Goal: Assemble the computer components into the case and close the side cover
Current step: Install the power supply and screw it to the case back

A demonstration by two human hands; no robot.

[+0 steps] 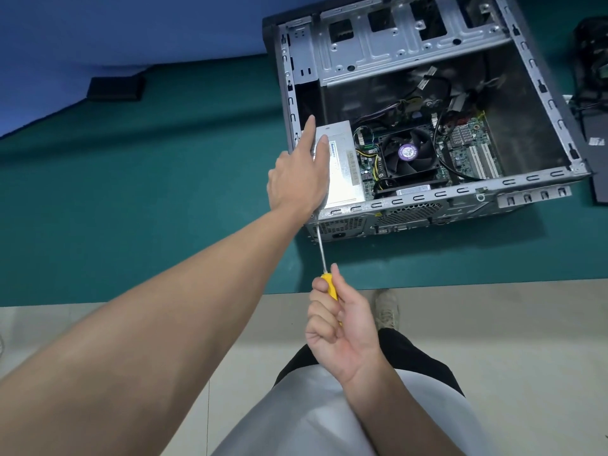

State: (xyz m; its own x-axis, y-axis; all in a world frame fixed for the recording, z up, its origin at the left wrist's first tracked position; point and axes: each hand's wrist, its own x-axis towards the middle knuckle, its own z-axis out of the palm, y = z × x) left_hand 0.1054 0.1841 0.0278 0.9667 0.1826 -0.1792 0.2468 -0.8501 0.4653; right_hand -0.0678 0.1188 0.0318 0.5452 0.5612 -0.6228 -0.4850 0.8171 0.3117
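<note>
Alignment of tool and panel is what the coming move turns on. The yellow-handled screwdriver with a slim steel shaft [329, 283] has its long axis running from the right hand [339, 324], close to the body and off the tabletop's near edge, up and slightly left to the perforated rear panel [394, 218] of the open grey metal computer case [427, 197]. Its tip meets that panel at the left corner, just under the left wrist; the screw itself is too small to make out. The right hand's fingers are clenched round the handle. The left hand [297, 174] reaches farther out, its fingers straight and laid flat on the silver box-shaped power supply [343, 166], which sits in the case's near left corner beside the black cooling fan [408, 153]. The case lies open side up on the green tabletop [164, 192], with no side cover on it. The step in hand looks like fastening the power supply to the rear panel. That likely calls for a shaft square to the panel while the left hand steadies the box.
</note>
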